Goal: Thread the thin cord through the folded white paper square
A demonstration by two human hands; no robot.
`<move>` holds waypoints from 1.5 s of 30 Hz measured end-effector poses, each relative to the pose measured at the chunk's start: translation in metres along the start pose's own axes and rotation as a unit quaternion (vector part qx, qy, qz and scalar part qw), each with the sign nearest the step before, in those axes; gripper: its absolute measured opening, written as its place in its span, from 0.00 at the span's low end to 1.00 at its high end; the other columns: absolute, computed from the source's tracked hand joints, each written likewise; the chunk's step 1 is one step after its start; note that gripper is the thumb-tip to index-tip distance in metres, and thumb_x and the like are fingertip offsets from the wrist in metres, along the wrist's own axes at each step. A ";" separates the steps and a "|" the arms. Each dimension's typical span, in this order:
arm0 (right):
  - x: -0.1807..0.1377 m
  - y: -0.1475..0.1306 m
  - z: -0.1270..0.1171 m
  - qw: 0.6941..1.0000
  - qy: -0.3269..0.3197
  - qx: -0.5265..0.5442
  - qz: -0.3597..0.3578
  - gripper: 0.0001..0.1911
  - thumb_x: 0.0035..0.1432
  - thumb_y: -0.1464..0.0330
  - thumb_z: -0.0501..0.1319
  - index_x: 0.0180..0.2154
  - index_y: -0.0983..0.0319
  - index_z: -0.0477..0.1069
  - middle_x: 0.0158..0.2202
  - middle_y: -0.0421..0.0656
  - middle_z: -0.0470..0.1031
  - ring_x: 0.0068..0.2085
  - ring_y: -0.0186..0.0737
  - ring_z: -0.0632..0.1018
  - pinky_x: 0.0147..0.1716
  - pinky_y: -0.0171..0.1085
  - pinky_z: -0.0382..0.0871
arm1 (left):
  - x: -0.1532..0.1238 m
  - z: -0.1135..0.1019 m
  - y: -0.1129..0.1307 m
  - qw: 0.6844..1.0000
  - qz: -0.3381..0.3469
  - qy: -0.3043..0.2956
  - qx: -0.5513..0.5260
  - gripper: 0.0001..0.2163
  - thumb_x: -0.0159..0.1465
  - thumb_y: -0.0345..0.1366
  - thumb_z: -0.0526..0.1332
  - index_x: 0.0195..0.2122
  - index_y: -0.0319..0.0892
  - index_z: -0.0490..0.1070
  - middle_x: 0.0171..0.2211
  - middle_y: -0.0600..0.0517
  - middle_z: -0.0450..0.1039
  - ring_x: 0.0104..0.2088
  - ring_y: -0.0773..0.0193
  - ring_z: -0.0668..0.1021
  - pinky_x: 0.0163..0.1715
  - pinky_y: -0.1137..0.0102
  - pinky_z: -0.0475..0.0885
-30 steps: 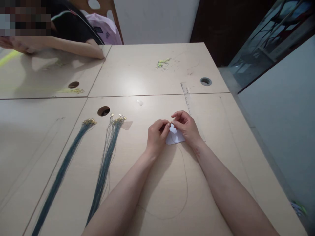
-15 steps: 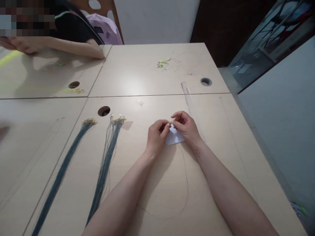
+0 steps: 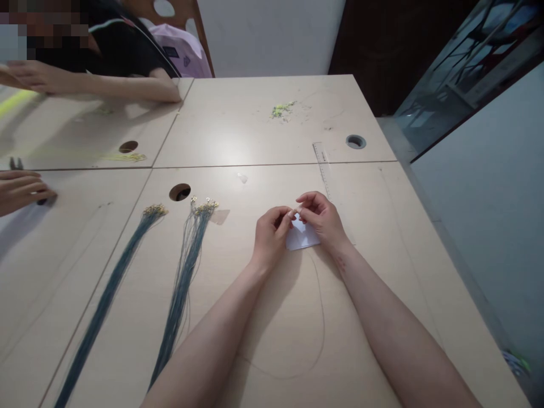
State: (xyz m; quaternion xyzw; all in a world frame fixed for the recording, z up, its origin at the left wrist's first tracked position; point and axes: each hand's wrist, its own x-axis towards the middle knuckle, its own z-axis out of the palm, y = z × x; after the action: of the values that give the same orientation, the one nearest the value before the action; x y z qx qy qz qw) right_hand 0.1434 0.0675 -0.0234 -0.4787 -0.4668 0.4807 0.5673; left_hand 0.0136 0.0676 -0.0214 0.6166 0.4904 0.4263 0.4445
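One thin cord in work, two clasped bundles lying to the left

The left hand (image 3: 271,232) and the right hand (image 3: 323,220) met fingertip to fingertip over a white card (image 3: 301,239) on the pale wooden table (image 3: 212,136). The left thumb and forefinger were together, apparently clamped on a tiny piece (image 3: 295,211) too small to identify. The right thumb came up close against them, while the right forefinger arched above, apart from it; whether the right fingers gripped anything could not be told. A single thin cord (image 3: 323,323) ran out from beside the card in a wide loop across the tabletop, passing out of sight near the left forearm; its join to the fingertips was hidden.

Left of the arms lay a farther blue-green cord bundle (image 3: 111,289) and a nearer blue-green cord bundle (image 3: 183,283), each with gold-coloured metal clasps gathered at its top end. Those bundles looked done, as far as could be judged; the loose cord seemed part-way through and was not yet laid with them. How many more were left did not show.

A clear ruler (image 3: 322,161) lay just beyond the right hand. At the far left, a co-worker's hand (image 3: 23,191) rested near a dark-tipped tool (image 3: 16,164).
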 end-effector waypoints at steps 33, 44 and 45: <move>0.002 -0.001 -0.008 0.991 -0.040 -0.128 -0.005 0.08 0.50 0.63 0.60 0.26 0.62 0.68 0.23 0.39 0.68 0.26 0.32 0.69 0.27 0.33 0.61 | 0.001 -0.001 -0.003 1.000 0.006 0.008 0.014 0.08 0.59 0.37 0.56 0.30 0.39 0.69 0.26 0.53 0.71 0.26 0.70 0.69 0.26 0.75 0.63; 0.001 -0.004 -0.006 0.995 -0.016 -0.094 0.010 0.08 0.51 0.64 0.59 0.25 0.62 0.67 0.20 0.36 0.66 0.24 0.31 0.66 0.25 0.32 0.59 | 0.000 -0.001 0.002 1.000 0.007 0.010 0.017 0.09 0.61 0.39 0.54 0.30 0.40 0.68 0.24 0.53 0.68 0.26 0.69 0.70 0.27 0.73 0.64; 0.001 -0.003 -0.006 0.996 -0.015 -0.090 0.013 0.08 0.51 0.64 0.59 0.25 0.62 0.67 0.20 0.36 0.66 0.24 0.31 0.66 0.25 0.33 0.59 | 0.000 -0.001 0.002 1.000 0.006 0.011 0.017 0.09 0.61 0.39 0.54 0.30 0.40 0.68 0.24 0.53 0.68 0.25 0.69 0.70 0.27 0.74 0.64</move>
State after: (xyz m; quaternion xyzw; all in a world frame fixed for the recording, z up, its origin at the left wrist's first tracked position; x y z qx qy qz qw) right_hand 0.1500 0.0675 -0.0208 -0.5266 -0.5108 0.4512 0.5081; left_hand 0.0136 0.0674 -0.0191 0.6226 0.4983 0.4275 0.4258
